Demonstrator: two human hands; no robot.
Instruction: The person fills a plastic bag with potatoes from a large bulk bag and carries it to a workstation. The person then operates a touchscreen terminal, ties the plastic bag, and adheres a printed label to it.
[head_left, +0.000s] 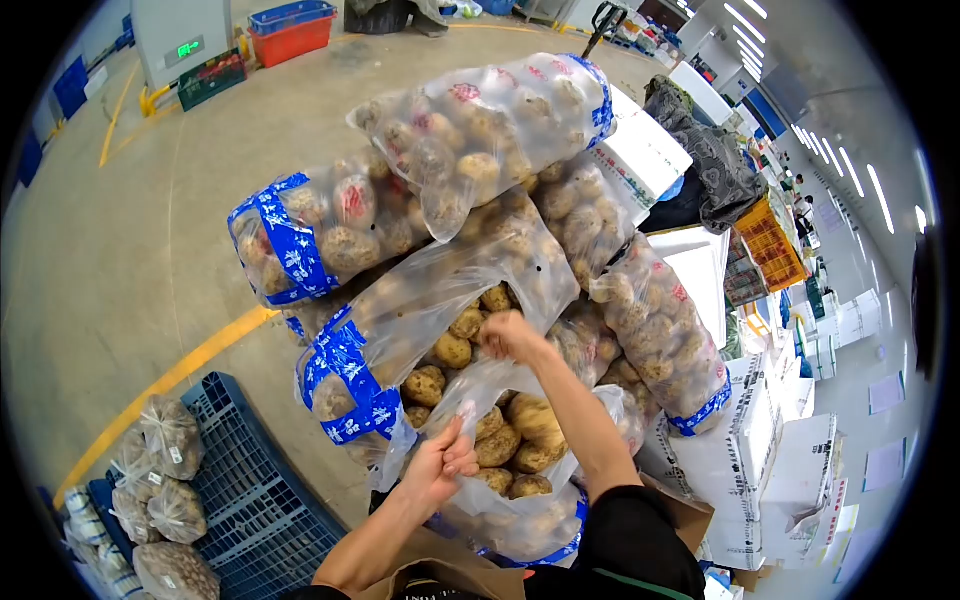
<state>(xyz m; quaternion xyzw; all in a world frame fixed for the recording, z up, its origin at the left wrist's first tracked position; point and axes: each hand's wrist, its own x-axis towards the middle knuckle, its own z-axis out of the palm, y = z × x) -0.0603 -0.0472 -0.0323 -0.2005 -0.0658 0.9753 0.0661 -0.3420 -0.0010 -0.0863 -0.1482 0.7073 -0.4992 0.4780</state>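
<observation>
Over to the left of the torn-open sack [430, 285], our landmark, small bags of potatoes [175, 440] sit on a blue pallet [250, 480]. At the sack's near side, here's the left hand [440, 465], fingers curled, seemingly pinching clear film [492, 382]! Bare potatoes [498, 447] show in the gaps, centre stage in the sack's opening. Over that opening, the right hand [512, 338] is bunched closed; whether it grips film or a potato, I can't tell. Looks like the opening-up step, and the next move probably calls for steady tension on that film. Right of the sack, a taped full sack [660, 330] leans.
</observation>
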